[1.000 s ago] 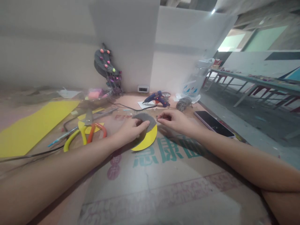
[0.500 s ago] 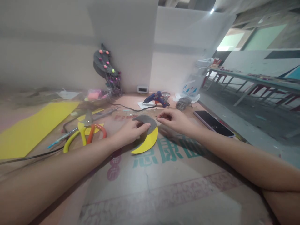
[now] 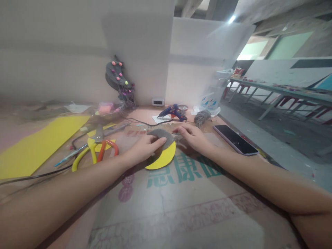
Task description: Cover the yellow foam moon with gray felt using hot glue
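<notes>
My left hand (image 3: 145,148) is closed on a yellow card crescent (image 3: 163,157), thumb on top. Grey fuzzy material, like yarn or felt, covers the crescent's upper part (image 3: 166,136). To its right, close to the grey edge, my right hand (image 3: 190,135) is closed in a pinch. A thin dark tip shows at those fingertips, too small to name. Beyond the hands lies a blue glue gun (image 3: 172,112) on a white paper piece. A ball of grey yarn (image 3: 202,118) sits behind my right hand.
Pliers with yellow and orange handles (image 3: 92,152), a blue-tipped pen (image 3: 70,155) and yellow card (image 3: 38,145) lie left. A phone (image 3: 234,139) lies right, near the table edge. A grey crescent with coloured beads (image 3: 115,76) leans on the back panel, and a large bottle (image 3: 212,93) stands at back right.
My right hand has turned slightly, its fingers more closed, and a thin dark tip now shows at them. My left hand keeps its hold on the crescent. The view has shifted a little.
</notes>
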The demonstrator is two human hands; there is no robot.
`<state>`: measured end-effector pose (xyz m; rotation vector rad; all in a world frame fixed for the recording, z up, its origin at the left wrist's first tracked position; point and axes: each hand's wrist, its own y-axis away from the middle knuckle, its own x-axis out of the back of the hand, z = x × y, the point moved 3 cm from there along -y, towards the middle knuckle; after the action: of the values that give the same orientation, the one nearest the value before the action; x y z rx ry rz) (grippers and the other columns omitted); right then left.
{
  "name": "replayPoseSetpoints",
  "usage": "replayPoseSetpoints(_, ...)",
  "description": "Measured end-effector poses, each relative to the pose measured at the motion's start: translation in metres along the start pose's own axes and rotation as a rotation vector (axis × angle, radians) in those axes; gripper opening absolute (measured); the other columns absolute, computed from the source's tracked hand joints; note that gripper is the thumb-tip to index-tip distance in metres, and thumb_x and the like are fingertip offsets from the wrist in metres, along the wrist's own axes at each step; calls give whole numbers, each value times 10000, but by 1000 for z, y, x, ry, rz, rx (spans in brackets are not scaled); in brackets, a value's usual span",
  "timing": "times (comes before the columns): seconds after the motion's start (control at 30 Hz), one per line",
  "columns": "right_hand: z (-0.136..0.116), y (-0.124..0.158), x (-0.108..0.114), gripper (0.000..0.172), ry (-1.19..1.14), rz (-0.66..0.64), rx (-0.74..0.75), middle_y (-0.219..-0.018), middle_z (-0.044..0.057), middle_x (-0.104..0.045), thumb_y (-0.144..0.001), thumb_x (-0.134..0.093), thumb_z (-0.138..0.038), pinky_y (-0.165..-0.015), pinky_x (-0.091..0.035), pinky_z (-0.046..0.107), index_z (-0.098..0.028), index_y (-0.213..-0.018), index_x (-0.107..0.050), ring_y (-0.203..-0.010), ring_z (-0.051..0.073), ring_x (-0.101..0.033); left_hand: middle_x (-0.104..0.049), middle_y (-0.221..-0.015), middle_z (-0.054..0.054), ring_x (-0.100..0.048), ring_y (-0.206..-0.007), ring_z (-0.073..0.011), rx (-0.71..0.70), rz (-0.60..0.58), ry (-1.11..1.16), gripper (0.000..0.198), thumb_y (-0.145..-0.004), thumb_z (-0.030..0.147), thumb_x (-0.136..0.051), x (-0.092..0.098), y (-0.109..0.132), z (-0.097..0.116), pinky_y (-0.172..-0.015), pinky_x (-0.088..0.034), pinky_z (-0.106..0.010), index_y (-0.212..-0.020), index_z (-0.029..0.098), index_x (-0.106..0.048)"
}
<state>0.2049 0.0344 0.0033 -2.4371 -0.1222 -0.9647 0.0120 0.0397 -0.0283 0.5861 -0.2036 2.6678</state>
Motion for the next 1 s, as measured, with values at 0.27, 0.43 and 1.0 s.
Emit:
replayPoseSetpoints(0.27, -9, 7, -11, 335, 9, -71, 62, -872, 56, -653, -951, -352, -351, -787, -428, 275, -168, -867, -620, -859, 171, -592, -531, -556, 6, -451, -459, -111, 6, -59, 7, 466, -790, 594, -494, -1, -1, -2, -436, -318, -225, -677, 151, -580)
replayPoseSetpoints(0.43, -6, 5, -11, 331, -4, -63, 39, -840, 48, -651, -948, -357, -328, -761, -421, 261, -163, -843, -623, -819, 160, -588, -558, -573, -11, -486, -509, -124, 8, -68, -35, 456, -805, 566, -496, 0, 0, 3, -465, -346, -225, -691, 138, -607)
replayPoseSetpoints(1.0, -4, 2, -14, 300, -20, -45, 41, -787, 32, -641, -932, -387, -284, -709, -418, 237, -157, -829, -638, -761, 140, -579, -559, -576, -7, -496, -528, -132, 4, -84, -72, 495, -803, 588, -480, 1, 0, 5, -496, -348, -237, -719, 121, -621)
